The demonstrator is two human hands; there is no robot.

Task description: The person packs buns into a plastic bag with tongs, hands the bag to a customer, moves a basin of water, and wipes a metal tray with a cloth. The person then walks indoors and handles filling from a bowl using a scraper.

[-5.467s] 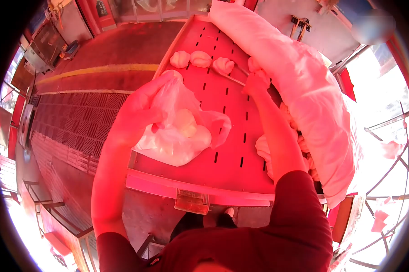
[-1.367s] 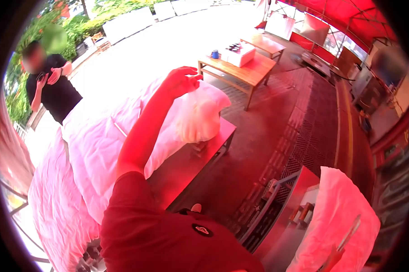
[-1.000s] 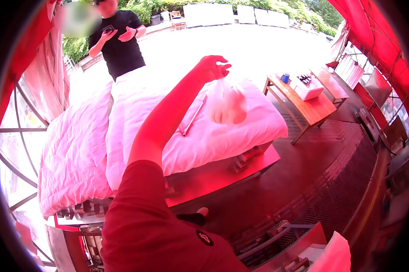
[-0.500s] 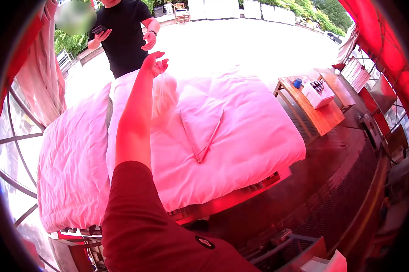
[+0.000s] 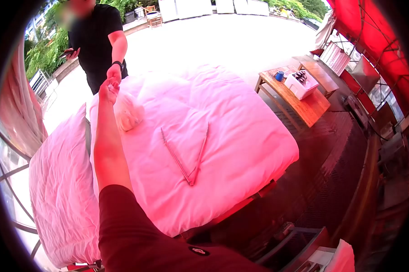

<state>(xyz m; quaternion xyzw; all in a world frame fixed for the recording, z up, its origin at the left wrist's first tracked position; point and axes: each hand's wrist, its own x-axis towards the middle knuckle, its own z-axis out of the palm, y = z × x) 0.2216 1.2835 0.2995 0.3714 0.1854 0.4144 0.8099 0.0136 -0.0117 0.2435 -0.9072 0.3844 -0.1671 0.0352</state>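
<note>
My left hand (image 5: 108, 90) reaches out at the upper left, its fingers closed on the top of a clear plastic bag (image 5: 128, 114). Pale rounded pieces show inside the bag, which hangs just above or against the pink-lit quilt (image 5: 241, 149). A person's hand (image 5: 115, 72) meets my fingers at the top of the bag; whether it grips the bag too is hidden. Long metal tongs (image 5: 191, 180) lie spread in a V on the quilt, to the right of my forearm. My right hand is out of view.
The person in black (image 5: 95, 41) stands across the quilt, a phone (image 5: 69, 53) in the other hand. At the right, a wooden table (image 5: 311, 111) carries a white box (image 5: 300, 87) and blue cup (image 5: 279, 76). An open drawer (image 5: 304, 242) is at the bottom right.
My left hand and the bag have moved left to the person, whose hand has come down to mine. The tongs, earlier in my right hand, now lie on the quilt. The view has turned.
</note>
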